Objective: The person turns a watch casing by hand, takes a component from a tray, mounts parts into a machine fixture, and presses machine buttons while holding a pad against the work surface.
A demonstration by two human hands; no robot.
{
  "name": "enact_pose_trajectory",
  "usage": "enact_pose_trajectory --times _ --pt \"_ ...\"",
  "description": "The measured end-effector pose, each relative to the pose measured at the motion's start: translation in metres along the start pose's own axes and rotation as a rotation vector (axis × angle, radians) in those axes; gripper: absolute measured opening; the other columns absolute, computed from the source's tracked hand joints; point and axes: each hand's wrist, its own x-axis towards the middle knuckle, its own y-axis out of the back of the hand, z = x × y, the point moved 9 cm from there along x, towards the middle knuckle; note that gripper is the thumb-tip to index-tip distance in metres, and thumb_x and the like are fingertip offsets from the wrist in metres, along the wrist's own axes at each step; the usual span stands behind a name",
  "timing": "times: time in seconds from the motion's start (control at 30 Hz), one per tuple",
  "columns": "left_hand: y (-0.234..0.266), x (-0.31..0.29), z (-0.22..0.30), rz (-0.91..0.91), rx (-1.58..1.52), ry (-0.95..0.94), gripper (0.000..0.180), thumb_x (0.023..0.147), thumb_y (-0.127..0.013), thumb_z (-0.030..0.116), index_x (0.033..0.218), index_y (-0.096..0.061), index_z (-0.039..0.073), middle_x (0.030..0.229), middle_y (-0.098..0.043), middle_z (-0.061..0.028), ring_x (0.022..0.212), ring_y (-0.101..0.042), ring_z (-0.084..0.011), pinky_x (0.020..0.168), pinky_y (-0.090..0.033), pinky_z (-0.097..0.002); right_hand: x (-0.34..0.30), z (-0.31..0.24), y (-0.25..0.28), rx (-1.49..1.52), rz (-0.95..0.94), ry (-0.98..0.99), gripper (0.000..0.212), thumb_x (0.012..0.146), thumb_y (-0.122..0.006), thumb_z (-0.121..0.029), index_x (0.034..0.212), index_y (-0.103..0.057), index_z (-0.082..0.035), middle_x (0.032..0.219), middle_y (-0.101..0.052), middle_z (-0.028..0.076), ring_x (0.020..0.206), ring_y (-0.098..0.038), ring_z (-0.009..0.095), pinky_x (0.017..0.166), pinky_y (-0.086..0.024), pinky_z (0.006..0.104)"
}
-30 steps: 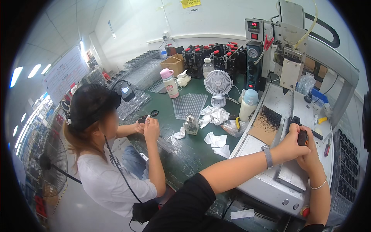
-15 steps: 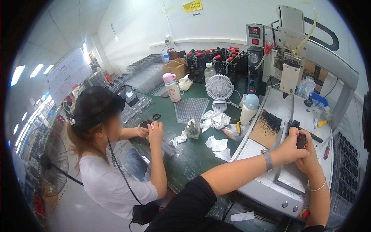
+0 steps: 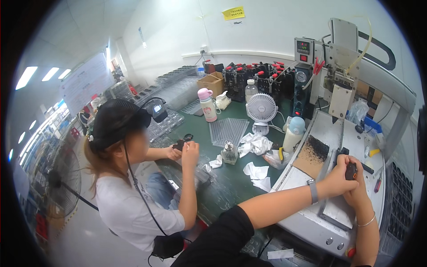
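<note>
Left hand (image 3: 336,179) and right hand (image 3: 358,192), curled and pressed together, clasping 1 small black part (image 3: 351,171) with orange detail, near right.

Black and orange over green

The held part (image 3: 351,171) is showing black with an orange spot. The worktable (image 3: 231,186) is displaying dark green, the handled bottle (image 3: 208,108) is pairing pink with white, the cardboard (image 3: 306,165) is bearing black speckles on brown.

A part (image 3: 351,171) sits between the left hand (image 3: 338,175) and right hand (image 3: 357,190) over the machine (image 3: 340,102); leftward, the table (image 3: 224,187) carries a fan (image 3: 262,108), seemingly clamps (image 3: 235,84) behind, a jar (image 3: 229,154) before.
</note>
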Motion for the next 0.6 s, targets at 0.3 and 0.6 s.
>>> enact_pose_trajectory --times 0.3,0.6 --pt "0.039 -0.045 0.113 0.347 0.335 -0.588 0.056 0.067 -0.065 0.017 0.114 -0.04 0.0 0.113 -0.04 -0.0158 0.103 -0.042 -0.0304 0.096 -0.03 -0.0387 0.008 -0.001 -0.004 0.039 0.033 -0.062 0.064 0.074 -0.065 -0.012 0.128 -0.033 -0.002 0.125 -0.043 0.018 0.113 -0.047 0.028 0.098 -0.035 0.0349" --pt "0.007 -0.145 0.198 0.064 0.14 -0.807 0.033 0.075 -0.058 0.014 0.103 -0.048 0.0 0.101 -0.047 -0.015 0.093 -0.047 -0.0248 0.078 -0.041 -0.0378 0.013 -0.021 -0.005 -0.129 -0.018 0.103 0.063 0.084 -0.061 -0.031 0.13 -0.03 -0.002 0.127 -0.041 0.015 0.116 -0.045 0.026 0.098 -0.034 0.0338"
